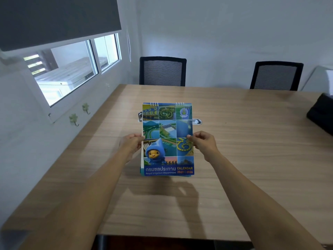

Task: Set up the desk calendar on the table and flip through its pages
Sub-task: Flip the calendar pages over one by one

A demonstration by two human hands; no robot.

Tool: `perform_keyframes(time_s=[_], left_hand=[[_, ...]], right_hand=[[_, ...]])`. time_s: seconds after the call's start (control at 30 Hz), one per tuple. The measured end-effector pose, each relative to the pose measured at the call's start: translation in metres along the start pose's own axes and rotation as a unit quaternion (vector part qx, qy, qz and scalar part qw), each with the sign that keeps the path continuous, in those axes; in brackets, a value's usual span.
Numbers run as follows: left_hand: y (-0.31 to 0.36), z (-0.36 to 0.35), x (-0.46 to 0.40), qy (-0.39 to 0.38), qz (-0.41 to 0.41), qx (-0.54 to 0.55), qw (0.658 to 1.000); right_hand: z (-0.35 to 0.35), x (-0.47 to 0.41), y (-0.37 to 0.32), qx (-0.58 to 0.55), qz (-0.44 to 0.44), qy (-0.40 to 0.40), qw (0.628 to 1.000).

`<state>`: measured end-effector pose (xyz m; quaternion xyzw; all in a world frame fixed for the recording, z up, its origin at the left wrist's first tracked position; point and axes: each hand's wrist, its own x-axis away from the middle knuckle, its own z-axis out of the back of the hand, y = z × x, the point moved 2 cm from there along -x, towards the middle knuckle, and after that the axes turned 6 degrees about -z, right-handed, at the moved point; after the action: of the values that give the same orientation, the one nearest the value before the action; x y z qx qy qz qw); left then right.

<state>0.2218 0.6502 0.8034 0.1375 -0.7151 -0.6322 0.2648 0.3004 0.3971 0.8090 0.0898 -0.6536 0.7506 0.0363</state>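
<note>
I am holding the blue, spiral-bound desk calendar with the cartoon water-drop mascot on its cover (167,139) up in front of me, above the middle of the long wood-grain bench (252,141), with its wire binding at the far end and its printed title at the near end. My left hand (131,144) pinches the left edge about halfway down, thumb on the front and the other fingers hidden behind, and my right hand (202,142) pinches the right edge at much the same height, so each grip is pressed together on the calendar. It casts a shadow on the bench nearer to me, so I judge it is lifted clear and not resting on the surface, though its lower edge is too blurred to be sure. The cover is the page showing, and I cannot see the stand opened out behind it. As I read it, the task is only at its start: the calendar is picked up, but it has yet to be propped on the bench and none of its pages have been flipped. Two black mesh-backed office chairs (163,71) stand at the far side.
</note>
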Motion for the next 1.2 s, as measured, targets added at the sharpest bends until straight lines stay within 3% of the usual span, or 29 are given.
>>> perform_keyframes(time_s=[0.17, 0.37, 0.47, 0.57, 0.63, 0.7, 0.8, 0.87, 0.97, 1.07, 1.2], left_hand=[[0.001, -0.001, 0.005, -0.023, 0.019, 0.043, 0.999], [0.006, -0.005, 0.007, -0.042, 0.019, 0.019, 0.999], [0.007, -0.008, 0.010, -0.047, 0.032, 0.010, 0.998], [0.013, -0.007, 0.019, -0.023, 0.036, 0.022, 0.999], [0.016, 0.000, 0.024, -0.025, 0.049, 0.054, 0.997], [0.017, 0.003, 0.029, -0.082, 0.065, 0.085, 0.991], [0.017, 0.008, 0.032, -0.099, 0.093, 0.074, 0.988], [0.019, 0.009, 0.033, -0.102, 0.086, 0.061, 0.989], [0.021, 0.010, 0.035, -0.107, 0.082, 0.047, 0.990], [0.023, 0.011, 0.035, -0.099, 0.081, 0.037, 0.991], [0.024, 0.012, 0.035, -0.099, 0.081, 0.028, 0.991]], right_hand=[[0.007, 0.004, -0.009, 0.046, 0.016, -0.012, 0.999], [0.016, 0.015, -0.024, 0.105, 0.020, -0.068, 0.992], [0.018, 0.022, -0.035, 0.037, -0.050, -0.160, 0.985], [0.018, 0.028, -0.052, -0.091, -0.090, -0.197, 0.972], [0.018, 0.030, -0.067, -0.169, -0.087, -0.203, 0.961], [0.015, 0.029, -0.083, -0.241, -0.075, -0.217, 0.943], [0.001, 0.022, -0.110, -0.275, -0.027, -0.235, 0.932], [-0.011, 0.020, -0.125, -0.226, 0.007, -0.201, 0.953], [-0.025, 0.016, -0.135, 0.014, 0.120, -0.131, 0.984], [-0.039, 0.004, -0.133, 0.274, 0.214, -0.105, 0.932], [-0.050, -0.016, -0.121, 0.468, 0.195, -0.081, 0.858]])
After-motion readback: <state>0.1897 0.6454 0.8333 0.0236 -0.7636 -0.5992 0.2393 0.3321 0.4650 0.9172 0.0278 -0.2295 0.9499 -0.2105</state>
